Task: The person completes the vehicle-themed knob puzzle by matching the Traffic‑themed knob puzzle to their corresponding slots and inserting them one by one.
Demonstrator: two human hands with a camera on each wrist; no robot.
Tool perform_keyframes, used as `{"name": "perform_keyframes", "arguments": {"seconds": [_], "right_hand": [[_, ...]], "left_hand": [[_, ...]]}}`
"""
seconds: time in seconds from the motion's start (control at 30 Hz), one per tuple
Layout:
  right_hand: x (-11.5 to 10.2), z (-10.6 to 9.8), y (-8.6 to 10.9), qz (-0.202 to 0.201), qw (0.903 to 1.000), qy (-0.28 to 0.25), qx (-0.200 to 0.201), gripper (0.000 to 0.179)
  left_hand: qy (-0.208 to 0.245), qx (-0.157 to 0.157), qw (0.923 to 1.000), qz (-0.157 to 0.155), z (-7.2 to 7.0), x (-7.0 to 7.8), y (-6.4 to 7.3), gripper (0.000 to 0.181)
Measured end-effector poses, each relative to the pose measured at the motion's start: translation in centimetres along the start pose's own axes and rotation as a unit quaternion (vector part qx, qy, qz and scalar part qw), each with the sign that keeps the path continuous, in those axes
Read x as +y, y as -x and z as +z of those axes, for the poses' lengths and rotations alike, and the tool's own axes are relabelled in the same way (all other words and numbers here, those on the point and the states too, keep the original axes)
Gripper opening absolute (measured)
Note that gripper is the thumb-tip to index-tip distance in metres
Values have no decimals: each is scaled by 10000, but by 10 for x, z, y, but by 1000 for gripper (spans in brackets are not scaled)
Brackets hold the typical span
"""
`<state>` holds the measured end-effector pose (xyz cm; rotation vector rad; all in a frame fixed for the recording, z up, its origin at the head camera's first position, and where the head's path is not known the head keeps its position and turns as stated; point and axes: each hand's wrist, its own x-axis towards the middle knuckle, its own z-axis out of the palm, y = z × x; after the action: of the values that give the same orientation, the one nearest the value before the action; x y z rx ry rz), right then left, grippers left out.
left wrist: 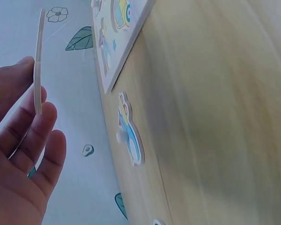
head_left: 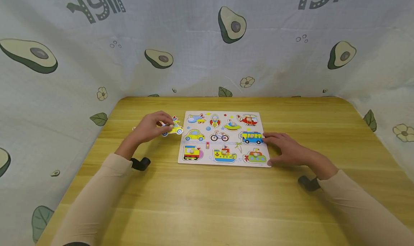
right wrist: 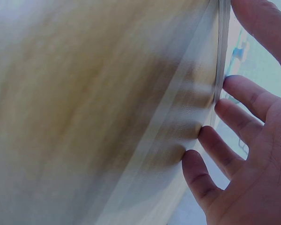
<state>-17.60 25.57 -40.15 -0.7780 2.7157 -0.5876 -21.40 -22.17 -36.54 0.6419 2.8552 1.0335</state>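
Observation:
My left hand (head_left: 151, 126) pinches a yellow car puzzle piece (head_left: 176, 129) just off the left edge of the puzzle board (head_left: 207, 162). In the left wrist view the car piece (left wrist: 38, 70) appears edge-on between thumb and fingers, raised above the table. Below it lies an airplane piece (left wrist: 129, 133) with a white knob, mostly hidden behind the car in the head view. My right hand (head_left: 289, 149) touches the board's right edge beside the bus piece (head_left: 251, 138), its fingers spread and nearly straight. Car (head_left: 194, 135), airplane and bicycle pictures on the board show no knobs.
The board lies flat on a wooden table (head_left: 207, 203). Knobbed pieces such as the train (head_left: 192, 153), ship (head_left: 224, 154) and helicopter (head_left: 248, 119) sit in it. Part of another piece (left wrist: 158, 222) shows left of the board. An avocado-patterned cloth (head_left: 194, 69) stands behind the table.

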Motion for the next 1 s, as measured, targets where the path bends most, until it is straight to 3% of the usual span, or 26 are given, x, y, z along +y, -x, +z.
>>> {"name": "perform_keyframes", "arguments": {"seconds": [0.4, 0.57, 1.0], "right_hand": [[1, 0, 0, -28, 10000, 57, 49, 83], [0, -1, 0, -23, 10000, 23, 38, 83], [2, 0, 0, 94, 9999, -66, -59, 84]], "left_hand": [[127, -482, 9988, -22, 28, 15, -33, 15], [-29, -679, 9977, 57, 37, 14, -38, 15], [-25, -961, 9953, -118, 56, 8, -46, 13]]}}
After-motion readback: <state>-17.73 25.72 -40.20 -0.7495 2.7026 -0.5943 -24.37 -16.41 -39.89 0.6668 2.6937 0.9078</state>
